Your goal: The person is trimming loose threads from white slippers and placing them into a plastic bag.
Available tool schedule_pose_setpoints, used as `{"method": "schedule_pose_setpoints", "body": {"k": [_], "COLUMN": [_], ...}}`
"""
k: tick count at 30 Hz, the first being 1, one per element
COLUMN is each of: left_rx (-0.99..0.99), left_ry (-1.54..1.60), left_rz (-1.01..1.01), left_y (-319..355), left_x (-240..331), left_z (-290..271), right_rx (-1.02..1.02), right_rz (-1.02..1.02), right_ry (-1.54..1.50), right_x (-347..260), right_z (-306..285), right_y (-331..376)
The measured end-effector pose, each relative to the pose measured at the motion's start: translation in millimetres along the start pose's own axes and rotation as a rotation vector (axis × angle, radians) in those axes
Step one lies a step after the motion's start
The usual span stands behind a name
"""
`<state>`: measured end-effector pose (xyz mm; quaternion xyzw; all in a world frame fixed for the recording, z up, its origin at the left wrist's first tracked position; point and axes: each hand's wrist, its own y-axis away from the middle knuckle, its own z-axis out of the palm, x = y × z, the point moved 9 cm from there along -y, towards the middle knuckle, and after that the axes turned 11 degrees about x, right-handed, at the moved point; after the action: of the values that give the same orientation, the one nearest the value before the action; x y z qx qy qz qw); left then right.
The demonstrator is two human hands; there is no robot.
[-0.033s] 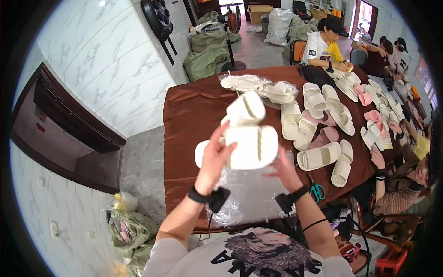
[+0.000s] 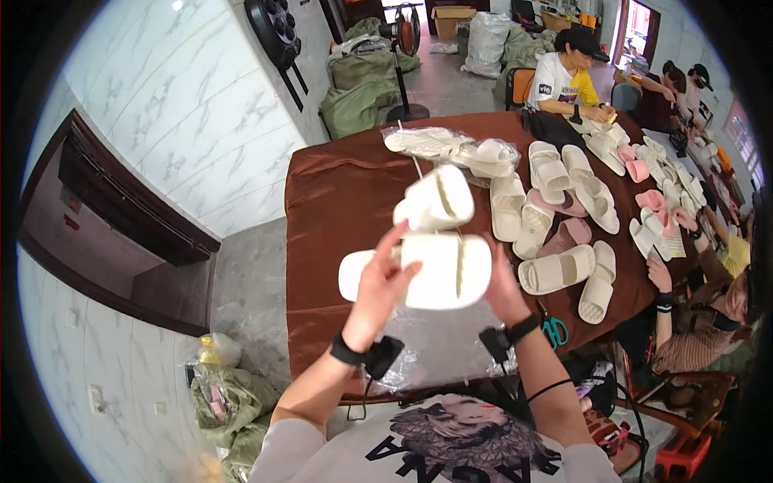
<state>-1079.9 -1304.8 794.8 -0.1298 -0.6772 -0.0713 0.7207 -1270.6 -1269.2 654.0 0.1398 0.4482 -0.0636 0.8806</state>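
A pair of white slippers is held up over the table, tilted, one slipper (image 2: 447, 270) nearer me and the other slipper (image 2: 435, 200) beyond it. My left hand (image 2: 377, 282) is closed around them, its thumb on the near slipper and its fingers reaching toward the far one. At the right end of the near slipper is my right hand (image 2: 504, 291), fingers stretched upward and partly hidden by the slipper; whether it touches is unclear. Below both hands, a clear plastic bag (image 2: 443, 342) lies flat on the brown-covered table (image 2: 322, 209).
Several loose white slippers (image 2: 555, 272) and pink slippers (image 2: 568, 237) lie to the right. Bagged slippers (image 2: 439, 143) rest at the far edge. Teal-handled scissors (image 2: 555, 330) lie near my right forearm. Other people (image 2: 572, 76) work farther along. A standing fan (image 2: 403, 72) is behind the table.
The slippers have shifted slightly right and nearer me with my left hand. My right hand has come closer to the near slipper, its fingers now pointing upward beside it.
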Motion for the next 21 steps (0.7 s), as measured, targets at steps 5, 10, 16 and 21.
{"method": "schedule_pose_setpoints", "body": {"k": [5, 10, 16, 21], "left_rx": [-0.121, -0.161, -0.101, -0.093], "left_ry": [-0.099, -0.235, -0.016, -0.030], "left_rz": [-0.252, -0.215, -0.394, -0.393], "left_y": [70.0, 101.6, 108.2, 103.1], "left_x": [-76.0, -119.8, -134.3, -150.4], "left_z": [8.7, 21.2, 16.5, 13.9], "right_rx": [0.064, 0.157, 0.070, 0.078], "right_rz": [0.014, 0.175, -0.157, -0.318], "right_ry": [0.255, 0.449, 0.613, 0.860], "right_x": [-19.6, 19.0, 36.5, 5.0], "right_z": [-0.9, -34.5, -32.0, -12.8], "right_y": [-10.6, 25.8, 19.3, 36.1]}}
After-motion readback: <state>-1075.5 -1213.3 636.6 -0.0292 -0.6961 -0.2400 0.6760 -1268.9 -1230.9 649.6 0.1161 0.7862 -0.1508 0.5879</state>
